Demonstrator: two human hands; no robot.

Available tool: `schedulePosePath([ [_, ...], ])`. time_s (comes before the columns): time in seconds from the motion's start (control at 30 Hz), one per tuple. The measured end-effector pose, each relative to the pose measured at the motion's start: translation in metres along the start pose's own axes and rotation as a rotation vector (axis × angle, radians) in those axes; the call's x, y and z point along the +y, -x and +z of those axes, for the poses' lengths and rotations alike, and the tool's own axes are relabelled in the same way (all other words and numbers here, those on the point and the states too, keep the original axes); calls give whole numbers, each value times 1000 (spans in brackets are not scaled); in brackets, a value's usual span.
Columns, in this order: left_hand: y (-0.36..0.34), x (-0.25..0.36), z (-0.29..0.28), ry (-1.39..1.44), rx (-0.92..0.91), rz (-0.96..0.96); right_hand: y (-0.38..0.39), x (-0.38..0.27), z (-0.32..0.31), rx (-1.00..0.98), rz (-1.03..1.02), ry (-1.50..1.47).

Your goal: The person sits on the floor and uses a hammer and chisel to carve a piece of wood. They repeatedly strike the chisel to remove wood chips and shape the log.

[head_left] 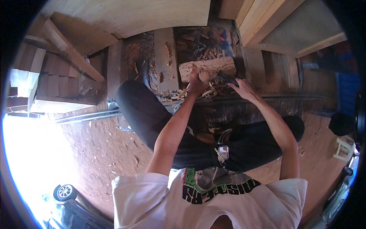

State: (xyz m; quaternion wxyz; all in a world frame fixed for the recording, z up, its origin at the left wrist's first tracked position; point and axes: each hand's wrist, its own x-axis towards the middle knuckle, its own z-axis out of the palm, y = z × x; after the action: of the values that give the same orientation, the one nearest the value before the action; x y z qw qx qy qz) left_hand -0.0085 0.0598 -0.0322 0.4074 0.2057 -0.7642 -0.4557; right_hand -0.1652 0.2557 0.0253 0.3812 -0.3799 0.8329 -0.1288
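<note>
A short, rough log (217, 65) with a carved, scarred surface lies across the ground in front of me. My left hand (196, 83) is closed at its near left side, around a pale, round-ended piece of wood (204, 75) whose lower part the fingers hide. To the right, my right hand (244, 89) grips a dark, flat tool (227, 78) that points left toward the log's near right side. Its kind is too dark to make out. Loose wood chips (207, 92) lie under and around both hands.
Beyond the log is a heap of splinters (198, 40). A flat plank (164, 61) runs away from me on its left. Large wooden panels (152, 19) and framed boards (267, 23) stand at the far side. A slanted beam (72, 51) leans at left.
</note>
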Motion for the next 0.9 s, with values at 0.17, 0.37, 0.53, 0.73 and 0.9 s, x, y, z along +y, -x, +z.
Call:
schedulePosePath([
  [0.17,-38,26,-4,357,43,-314,5,-13,-12,82,59,-49],
  [0.37,-59,29,-22,234,137,-428,7,-29,-31,-80,147,-160],
  [0.53,-53,26,-14,154,236,-494,12,-25,-23,-2,86,-113],
  [0.73,-54,19,-18,244,126,-432,6,-10,-14,-52,87,-78],
  [0.9,-45,8,-11,185,38,-376,8,-16,-17,20,54,-68],
])
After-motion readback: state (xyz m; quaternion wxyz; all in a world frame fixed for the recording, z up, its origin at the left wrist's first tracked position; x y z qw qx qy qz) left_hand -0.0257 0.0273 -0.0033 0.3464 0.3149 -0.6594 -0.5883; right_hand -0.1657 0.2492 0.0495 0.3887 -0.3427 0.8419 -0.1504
